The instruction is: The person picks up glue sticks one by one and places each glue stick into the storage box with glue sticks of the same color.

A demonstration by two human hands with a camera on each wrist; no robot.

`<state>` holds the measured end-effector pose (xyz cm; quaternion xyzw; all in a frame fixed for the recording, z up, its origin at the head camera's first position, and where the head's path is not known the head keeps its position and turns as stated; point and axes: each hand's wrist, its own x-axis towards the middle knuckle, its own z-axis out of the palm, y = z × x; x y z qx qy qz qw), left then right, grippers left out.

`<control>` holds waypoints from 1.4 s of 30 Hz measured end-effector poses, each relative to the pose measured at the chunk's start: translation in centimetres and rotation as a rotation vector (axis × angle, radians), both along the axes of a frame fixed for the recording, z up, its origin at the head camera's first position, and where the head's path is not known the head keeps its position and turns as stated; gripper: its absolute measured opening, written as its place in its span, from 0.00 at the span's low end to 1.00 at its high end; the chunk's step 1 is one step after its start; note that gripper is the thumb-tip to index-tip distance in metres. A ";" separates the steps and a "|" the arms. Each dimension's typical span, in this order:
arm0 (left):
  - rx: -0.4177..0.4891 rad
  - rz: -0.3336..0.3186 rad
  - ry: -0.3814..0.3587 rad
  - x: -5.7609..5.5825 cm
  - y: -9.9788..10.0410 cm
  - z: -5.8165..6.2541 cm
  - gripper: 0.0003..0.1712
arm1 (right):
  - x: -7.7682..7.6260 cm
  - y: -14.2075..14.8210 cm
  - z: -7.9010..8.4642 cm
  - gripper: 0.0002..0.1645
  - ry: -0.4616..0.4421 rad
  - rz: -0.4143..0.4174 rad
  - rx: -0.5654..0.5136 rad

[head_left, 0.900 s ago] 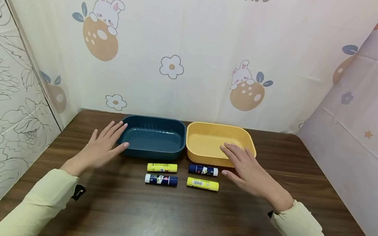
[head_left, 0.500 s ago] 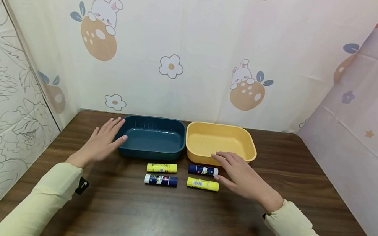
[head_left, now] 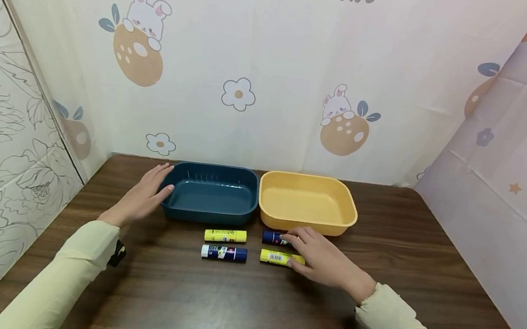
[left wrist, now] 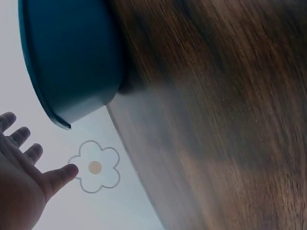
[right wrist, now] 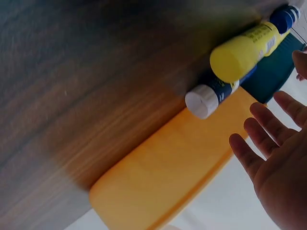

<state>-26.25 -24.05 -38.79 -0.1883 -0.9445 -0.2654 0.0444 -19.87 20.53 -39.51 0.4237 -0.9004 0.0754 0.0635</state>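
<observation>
- The right hand (head_left: 323, 259) has its fingers (right wrist: 261, 136) stretched out and spread a bit. It has hold of nothing.
- That hand is over two sticks. It hides the white end of one navy stick (head_left: 271, 237) and part of a yellow stick (head_left: 274, 257) lying nearer the person. I can't tell if it touches them.
- The left hand (head_left: 144, 195) is wide open too, thumb out, and holds nothing. It is at the left end of the dark blue tub (head_left: 207, 216). I can't tell if it touches the rim.
- Left of the first two sticks lie two more: another yellow stick (head_left: 225, 235), and another navy stick (head_left: 224, 253) nearer the person, white end to the left.
- All four sticks lie flat in front of the tubs.
- The yellow tub (head_left: 276, 222) sits just beside the blue one, on the right.
- Everything is on a brown wood table (head_left: 181, 306).
- Behind is a pale curtain (head_left: 277, 37) with bunnies and flowers.
</observation>
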 end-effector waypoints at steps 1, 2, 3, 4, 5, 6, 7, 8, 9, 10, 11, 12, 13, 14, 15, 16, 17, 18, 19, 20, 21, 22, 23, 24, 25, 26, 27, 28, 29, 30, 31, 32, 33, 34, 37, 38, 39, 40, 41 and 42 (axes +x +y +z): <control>0.004 0.001 -0.004 -0.2 0.0 -0.1 0.36 | 0.1 0.0 -0.1 0.29 -0.008 -0.004 0.004; 0.006 0.004 -0.009 -0.4 -0.1 -0.2 0.36 | 0.1 -0.1 -0.2 0.28 -0.018 -0.010 0.009; 0.009 0.006 -0.016 -0.5 -0.1 -0.3 0.36 | 0.2 -0.1 -0.2 0.28 -0.026 -0.018 0.019; 0.012 0.008 -0.023 -0.6 -0.1 -0.4 0.36 | 0.3 -0.1 -0.3 0.28 -0.033 -0.024 0.027; 0.014 0.009 -0.029 -0.8 -0.1 -0.5 0.36 | 0.3 -0.1 -0.3 0.28 -0.035 -0.026 0.037; 0.015 0.012 -0.036 -0.9 -0.1 -0.6 0.36 | 0.4 -0.1 -0.4 0.28 -0.034 -0.027 0.045; 0.014 0.016 -0.042 -1.1 -0.2 -0.7 0.36 | 0.4 -0.2 -0.5 0.28 -0.034 -0.027 0.052; 0.016 0.019 -0.047 -1.2 -0.2 -0.8 0.36 | 0.4 -0.2 -0.6 0.28 -0.036 -0.030 0.058; 0.017 0.022 -0.048 -1.3 -0.3 -0.8 0.36 | 0.5 -0.2 -0.8 0.28 -0.033 -0.030 0.062; 0.016 0.023 -0.048 -1.4 -0.4 -1.0 0.35 | 0.5 -0.2 -0.9 0.27 -0.029 -0.028 0.065; 0.015 0.023 -0.047 -1.6 -0.4 -1.1 0.35 | 0.5 -0.2 -1.0 0.27 -0.024 -0.027 0.068; 0.014 0.023 -0.045 -1.7 -0.5 -1.2 0.35 | 0.5 -0.3 -1.1 0.27 -0.016 -0.025 0.069; 0.014 0.022 -0.042 -1.7 -0.6 -1.3 0.35 | 0.6 -0.3 -1.3 0.26 -0.008 -0.021 0.069; 0.014 0.019 -0.039 -1.7 -0.6 -1.4 0.35 | 0.6 -0.3 -1.4 0.26 0.000 -0.017 0.069; 0.013 0.017 -0.038 -1.8 -0.7 -1.5 0.35 | 0.6 -0.4 -1.5 0.26 0.007 -0.011 0.067; 0.016 0.018 -0.040 -1.8 -0.8 -1.6 0.35 | 0.7 -0.4 -1.6 0.25 0.012 -0.007 0.068; 0.019 0.020 -0.043 -1.8 -0.8 -1.8 0.35 | 0.7 -0.4 -1.7 0.25 0.015 -0.003 0.069; 0.025 0.024 -0.050 -1.7 -0.9 -1.9 0.35 | 0.8 -0.4 -1.8 0.25 0.020 0.004 0.070; 0.031 0.027 -0.057 -1.7 -0.9 -2.0 0.35 | 0.8 -0.4 -1.9 0.25 0.021 0.006 0.074; 0.036 0.031 -0.064 -1.7 -1.0 -2.1 0.35 | 0.8 -0.4 -1.9 0.24 0.020 0.007 0.077; 0.045 0.034 -0.071 -1.6 -1.1 -2.2 0.35 | 0.9 -0.5 -2.0 0.24 0.021 0.006 0.083; 0.054 0.036 -0.075 -1.6 -1.1 -2.3 0.35 | 0.9 -0.5 -2.1 0.24 0.020 0.002 0.090; 0.062 0.036 -0.076 -1.6 -1.2 -2.4 0.35 | 0.9 -0.5 -2.1 0.24 0.020 -0.001 0.095; 0.072 0.031 -0.074 -1.6 -1.2 -2.5 0.36 | 0.9 -0.5 -2.1 0.24 0.018 -0.005 0.100; 0.081 0.028 -0.069 -1.5 -1.2 -2.6 0.36 | 0.9 -0.4 -2.1 0.24 0.016 -0.010 0.105; 0.090 0.025 -0.063 -1.6 -1.2 -2.6 0.37 | 0.9 -0.4 -2.1 0.24 0.014 -0.014 0.108; 0.104 0.023 -0.053 -1.6 -1.2 -2.7 0.37 | 1.0 -0.4 -2.2 0.24 0.012 -0.017 0.110; 0.110 0.021 -0.048 -1.6 -1.2 -2.8 0.38 | 0.9 -0.5 -2.2 0.24 0.009 -0.019 0.113; 0.116 0.019 -0.046 -1.6 -1.2 -2.8 0.38 | 0.9 -0.5 -2.2 0.24 0.006 -0.020 0.115; 0.119 0.017 -0.045 -1.6 -1.2 -2.8 0.37 | 0.9 -0.5 -2.3 0.24 0.005 -0.021 0.117; 0.122 0.017 -0.046 -1.6 -1.2 -2.9 0.37 | 0.9 -0.6 -2.3 0.24 0.004 -0.022 0.118; 0.123 0.018 -0.049 -1.6 -1.2 -2.9 0.37 | 1.0 -0.6 -2.3 0.24 0.003 -0.022 0.117; 0.124 0.018 -0.054 -1.6 -1.2 -2.9 0.36 | 1.0 -0.6 -2.3 0.24 0.002 -0.023 0.116; 0.120 0.017 -0.062 -1.7 -1.2 -2.9 0.35 | 1.0 -0.6 -2.4 0.24 0.003 -0.024 0.115; 0.119 0.021 -0.079 -1.7 -1.2 -3.0 0.34 | 0.9 -0.7 -2.4 0.23 0.002 -0.029 0.110; 0.118 0.025 -0.084 -1.8 -1.2 -3.0 0.34 | 0.9 -0.7 -2.4 0.23 0.000 -0.031 0.108; 0.119 0.028 -0.088 -1.8 -1.2 -3.0 0.34 | 0.9 -0.7 -2.5 0.23 -0.003 -0.033 0.106; 0.121 0.031 -0.093 -1.7 -1.2 -3.0 0.34 | 0.9 -0.7 -2.5 0.23 -0.004 -0.034 0.105; 0.122 0.035 -0.096 -1.8 -1.1 -3.0 0.34 | 0.9 -0.7 -2.4 0.22 -0.007 -0.035 0.103; 0.127 0.038 -0.098 -1.7 -1.1 -3.1 0.34 | 0.9 -0.7 -2.4 0.22 -0.008 -0.036 0.101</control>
